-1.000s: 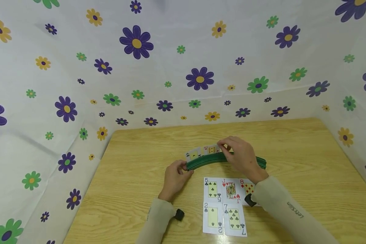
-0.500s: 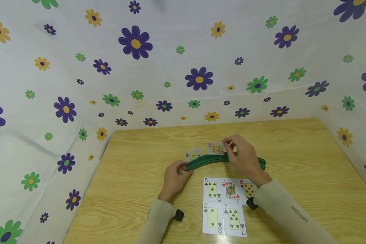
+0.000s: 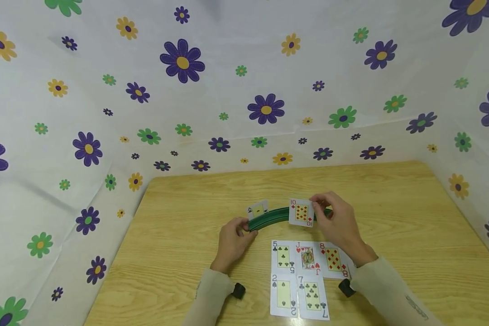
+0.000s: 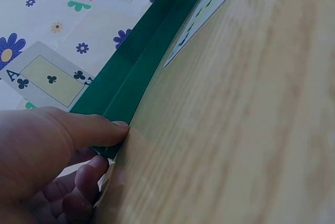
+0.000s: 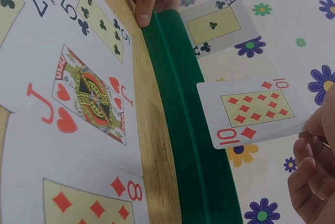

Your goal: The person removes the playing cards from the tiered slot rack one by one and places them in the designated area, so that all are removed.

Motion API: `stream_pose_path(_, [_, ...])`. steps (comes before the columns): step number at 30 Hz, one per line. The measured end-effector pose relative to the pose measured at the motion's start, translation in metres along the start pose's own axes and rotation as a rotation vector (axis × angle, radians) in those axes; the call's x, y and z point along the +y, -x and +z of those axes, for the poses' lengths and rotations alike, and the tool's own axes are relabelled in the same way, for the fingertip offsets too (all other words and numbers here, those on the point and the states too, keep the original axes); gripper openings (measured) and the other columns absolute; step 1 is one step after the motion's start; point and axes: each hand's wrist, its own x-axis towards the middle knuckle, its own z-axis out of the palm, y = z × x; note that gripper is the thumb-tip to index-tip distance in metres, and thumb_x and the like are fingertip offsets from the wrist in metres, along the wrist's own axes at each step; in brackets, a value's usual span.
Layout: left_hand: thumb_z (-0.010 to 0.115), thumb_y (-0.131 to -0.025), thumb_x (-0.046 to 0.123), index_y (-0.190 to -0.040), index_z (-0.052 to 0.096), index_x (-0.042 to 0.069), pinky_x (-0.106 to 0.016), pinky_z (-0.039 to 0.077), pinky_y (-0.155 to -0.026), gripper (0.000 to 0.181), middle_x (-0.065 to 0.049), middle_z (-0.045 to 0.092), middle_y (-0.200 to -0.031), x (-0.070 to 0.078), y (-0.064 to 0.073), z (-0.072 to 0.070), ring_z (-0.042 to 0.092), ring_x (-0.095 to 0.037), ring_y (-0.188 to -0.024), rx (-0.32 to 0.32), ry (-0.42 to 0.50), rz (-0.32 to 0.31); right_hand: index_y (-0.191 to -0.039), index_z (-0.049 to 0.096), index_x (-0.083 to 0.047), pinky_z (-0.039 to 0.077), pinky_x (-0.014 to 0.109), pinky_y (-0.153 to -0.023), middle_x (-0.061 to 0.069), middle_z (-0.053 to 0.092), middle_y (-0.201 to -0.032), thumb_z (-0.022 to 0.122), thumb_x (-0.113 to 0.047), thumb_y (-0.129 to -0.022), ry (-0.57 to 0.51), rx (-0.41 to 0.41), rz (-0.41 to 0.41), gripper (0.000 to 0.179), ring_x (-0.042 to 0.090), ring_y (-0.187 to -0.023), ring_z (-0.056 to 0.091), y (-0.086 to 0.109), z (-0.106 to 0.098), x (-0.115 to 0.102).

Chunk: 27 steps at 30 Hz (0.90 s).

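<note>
Card point(image 3: 301, 213), the ten of diamonds, is pinched near its upper right corner between thumb and fingers of the right hand point(image 3: 340, 224) and is held before the green holder point(image 3: 275, 217); its lower edge seems clear of the slot, though whether the holder is touched cannot be told. The holder's left end is gripped by the left hand point(image 3: 233, 240). Near that end the ace point(image 3: 257, 209) is stood in the slot, tilted. On the table point(image 3: 179, 208) the five point(image 3: 283, 256), jack point(image 3: 308, 258) and eight point(image 3: 333, 259) are laid face up in one row, with the two point(image 3: 283, 294) and seven point(image 3: 312, 295) set close below. Trouble would most likely be caused by the one-corner pinch: the card could be twisted or bent if its lower edge were caught on the holder, or dropped if the pinch were loosened early. Were the left grip slackened, the holder could be dragged by any knock, and the ace, supported only along its lower edge, could be tipped out. The rows could be pushed askew by the right sleeve point(image 3: 391, 285) or its black wrist piece point(image 3: 346, 287), since the eight is passed so closely.
</note>
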Motion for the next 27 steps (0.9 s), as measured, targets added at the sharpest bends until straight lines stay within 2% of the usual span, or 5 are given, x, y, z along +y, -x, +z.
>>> stream_pose_path(5, [0.087,-0.093,0.013,-0.126,0.076,0.000,-0.019,0.044,-0.061,0.037,-0.010,0.076,-0.101,0.002,0.001,0.000,0.052,-0.003,-0.068,-0.001,0.006,0.000,-0.110,0.074,0.000,0.045,0.014,-0.063,0.011,0.074,-0.098,0.071,0.007,-0.099,0.003,0.000,0.011,0.013,0.002,-0.087,0.057,0.007,-0.007,0.001])
stream_pose_path(10, [0.087,-0.093,0.013,-0.126,0.076,0.000,-0.019,0.044,-0.060,0.037,-0.010,0.076,-0.100,0.001,0.000,0.000,0.052,-0.003,-0.068,-0.002,0.005,-0.002,-0.110,0.074,0.001,0.048,0.017,-0.061,0.010,0.073,-0.097,0.071,0.008,-0.098,-0.003,-0.002,0.013,0.014,-0.001,-0.085,0.056,0.016,-0.014,0.001])
stream_pose_path(20, [0.087,-0.094,0.013,-0.126,0.075,0.001,-0.019,0.044,-0.061,0.037,-0.010,0.075,-0.101,0.001,0.000,-0.001,0.052,-0.004,-0.069,-0.001,0.005,-0.014,-0.108,0.075,0.000,0.047,0.016,-0.059,0.010,0.073,-0.095,0.071,0.012,-0.096,-0.026,0.013,-0.028,0.017,-0.003,-0.086,0.056,0.037,-0.024,0.004])
stream_pose_path(27, [0.087,-0.093,0.012,-0.126,0.075,-0.001,-0.018,0.043,-0.061,0.037,-0.011,0.076,-0.101,0.002,0.000,0.000,0.052,-0.004,-0.069,-0.004,0.006,-0.008,-0.108,0.075,-0.003,0.046,0.016,-0.057,0.014,0.072,-0.095,0.070,0.008,-0.099,-0.002,0.000,0.020,0.015,-0.006,-0.089,0.056,0.055,-0.030,0.003])
